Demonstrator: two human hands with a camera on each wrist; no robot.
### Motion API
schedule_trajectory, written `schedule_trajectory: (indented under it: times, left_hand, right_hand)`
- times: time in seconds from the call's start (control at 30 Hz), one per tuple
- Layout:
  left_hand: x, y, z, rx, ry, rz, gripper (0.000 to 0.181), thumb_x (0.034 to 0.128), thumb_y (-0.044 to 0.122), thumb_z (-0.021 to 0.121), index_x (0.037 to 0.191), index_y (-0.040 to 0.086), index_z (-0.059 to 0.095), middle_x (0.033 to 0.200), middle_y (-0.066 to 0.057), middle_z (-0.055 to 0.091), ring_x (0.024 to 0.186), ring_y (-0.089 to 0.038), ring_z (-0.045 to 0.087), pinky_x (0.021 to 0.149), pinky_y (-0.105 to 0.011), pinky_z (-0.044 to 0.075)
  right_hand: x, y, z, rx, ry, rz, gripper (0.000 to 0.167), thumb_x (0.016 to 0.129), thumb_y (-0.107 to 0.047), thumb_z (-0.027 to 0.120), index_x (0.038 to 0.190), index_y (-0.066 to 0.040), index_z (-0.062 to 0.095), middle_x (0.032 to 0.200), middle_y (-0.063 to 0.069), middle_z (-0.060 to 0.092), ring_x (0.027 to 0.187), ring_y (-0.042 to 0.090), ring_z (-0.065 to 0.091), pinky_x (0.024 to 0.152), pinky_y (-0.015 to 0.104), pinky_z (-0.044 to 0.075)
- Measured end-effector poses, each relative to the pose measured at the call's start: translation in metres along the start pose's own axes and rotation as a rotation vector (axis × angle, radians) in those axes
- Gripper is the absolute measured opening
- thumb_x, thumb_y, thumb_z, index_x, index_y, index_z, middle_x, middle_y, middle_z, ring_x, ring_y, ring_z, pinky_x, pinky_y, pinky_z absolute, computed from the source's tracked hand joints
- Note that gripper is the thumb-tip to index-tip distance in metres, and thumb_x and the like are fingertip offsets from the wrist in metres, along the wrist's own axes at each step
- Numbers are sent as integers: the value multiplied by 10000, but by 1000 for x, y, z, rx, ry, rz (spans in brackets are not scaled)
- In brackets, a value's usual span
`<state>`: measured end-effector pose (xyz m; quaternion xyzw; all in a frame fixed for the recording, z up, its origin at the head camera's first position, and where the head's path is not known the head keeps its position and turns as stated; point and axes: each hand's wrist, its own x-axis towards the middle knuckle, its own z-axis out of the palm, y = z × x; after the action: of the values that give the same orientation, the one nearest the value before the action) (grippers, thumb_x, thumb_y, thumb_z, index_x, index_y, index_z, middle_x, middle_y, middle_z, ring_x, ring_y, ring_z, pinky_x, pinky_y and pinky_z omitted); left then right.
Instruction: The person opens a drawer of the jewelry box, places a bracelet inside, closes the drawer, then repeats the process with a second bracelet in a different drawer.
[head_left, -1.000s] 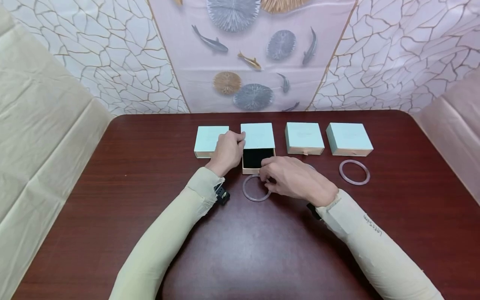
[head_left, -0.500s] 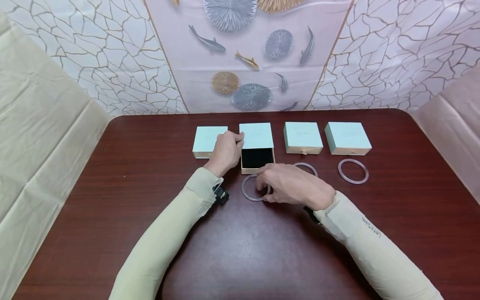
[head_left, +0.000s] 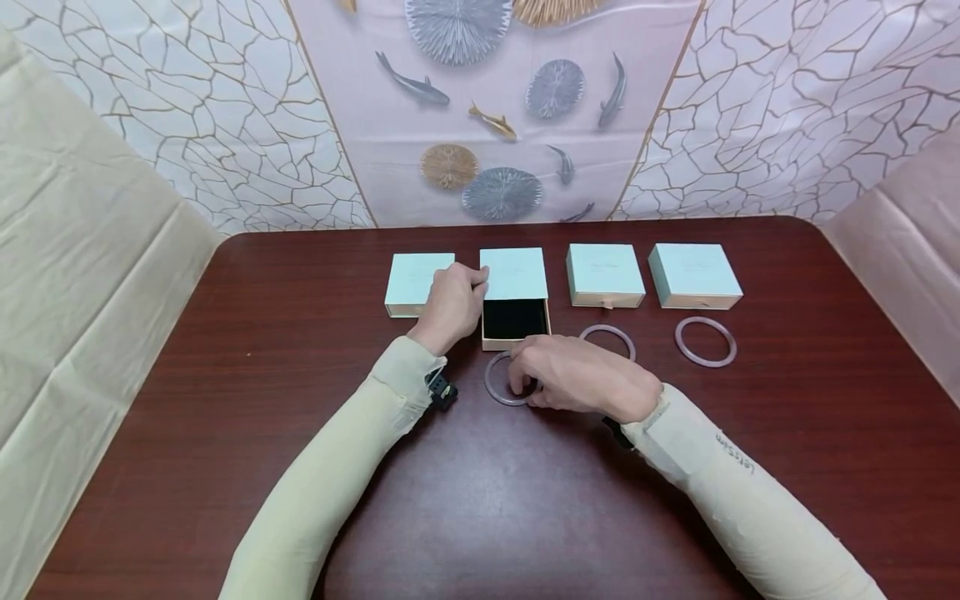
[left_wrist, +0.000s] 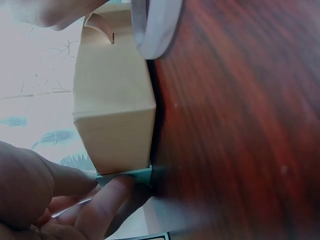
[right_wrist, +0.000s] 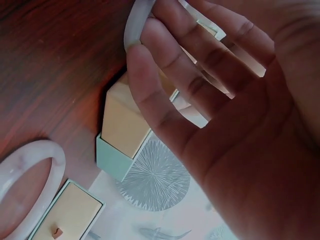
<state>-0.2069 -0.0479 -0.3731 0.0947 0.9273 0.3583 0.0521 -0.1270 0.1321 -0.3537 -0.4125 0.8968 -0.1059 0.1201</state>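
My left hand (head_left: 452, 306) grips the left edge of a mint-green box (head_left: 514, 273); its thumb and fingers pinch the cover's edge in the left wrist view. The cream tray (left_wrist: 115, 90) of this drawer box is slid out towards me and shows a black lining (head_left: 514, 317). Just in front of it a pale lilac bangle (head_left: 496, 392) lies on the table. My right hand (head_left: 581, 372) pinches the bangle's right side with curled fingers, covering part of the ring. In the right wrist view the fingertips touch the bangle (right_wrist: 136, 25). The thumb's contact is hard to see there.
More mint boxes stand in the row: one at left (head_left: 412, 279), partly behind my left hand, and two at right (head_left: 606, 271), (head_left: 696, 271), all closed. Two other bangles (head_left: 628, 342), (head_left: 705, 361) lie before the right-hand boxes. Patterned cloth hangs behind the brown table (head_left: 480, 508).
My right hand has moved from the open tray's front corner down and slightly left onto the bangle, uncovering the middle bangle. The left hand keeps its hold on the box.
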Motion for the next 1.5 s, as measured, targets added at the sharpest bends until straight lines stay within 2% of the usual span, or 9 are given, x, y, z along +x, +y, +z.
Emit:
schedule_trajectory:
  times: [0.1,0.23,0.47,0.73,0.8,0.97,1.07,1.3,1.5]
  left_hand:
    - [-1,0,1,0,-2,1,361,1081,166,506,1430,157,596,1189,-98,734,463,-123,420,504,-228,344]
    - [-1,0,1,0,11,11,353,1078,161,512,1416,153,611,1272,-75,721,475,-115,428,509,-227,344]
    - [-1,0,1,-11,6,4,362,1082,166,502,1432,155,594,989,-109,721,469,-119,427,507,-233,350]
    - [-1,-1,1,-15,10,7,360,1081,166,506,1429,154,600,945,-103,711,482,-123,441,510,-234,358]
    - [-1,-1,1,-17,8,8,359,1081,166,507,1427,153,601,958,-102,714,480,-125,438,510,-234,356]
    - [-1,-2,2,-16,8,9,351,1082,167,505,1416,155,614,1245,-69,727,479,-121,434,514,-233,356]
    - [-1,-2,1,-15,9,10,350,1083,168,504,1414,154,617,1299,-61,711,476,-119,432,513,-232,356]
    - [-2,-1,0,-20,-17,-3,365,1092,180,482,1440,165,591,945,-99,691,438,-134,392,481,-241,334]
    - [-2,0,0,-21,-20,-14,373,1089,180,488,1451,167,577,892,-98,679,445,-135,400,490,-235,339]
  right_hand:
    - [0,0,1,6,2,-10,294,730,50,791,705,-222,681,804,-94,616,749,58,517,673,227,446]
    - [1,1,2,5,2,-26,329,717,85,739,667,-226,645,751,-104,588,740,58,495,652,219,420]
    - [1,1,3,9,-19,-33,301,727,88,700,711,-211,668,727,-142,563,748,57,515,656,220,432]
    - [0,1,3,3,-35,-26,282,728,67,717,714,-208,652,735,-116,568,746,56,519,644,223,433]
    - [0,1,3,-3,-37,-21,283,739,61,718,716,-212,649,740,-112,572,741,55,520,634,224,433]
    - [0,0,3,-26,-38,-5,278,758,31,741,720,-227,643,736,-120,577,718,47,524,612,232,442]
    - [-1,1,3,-35,-32,-2,276,762,18,749,719,-233,640,727,-129,572,708,41,521,610,235,446]
    - [-1,-1,4,-36,-33,7,314,766,15,733,655,-241,587,659,-143,489,690,39,461,589,221,404]
    - [1,-3,4,-5,-51,17,429,725,48,689,546,-243,429,581,-148,287,632,58,311,523,216,254]
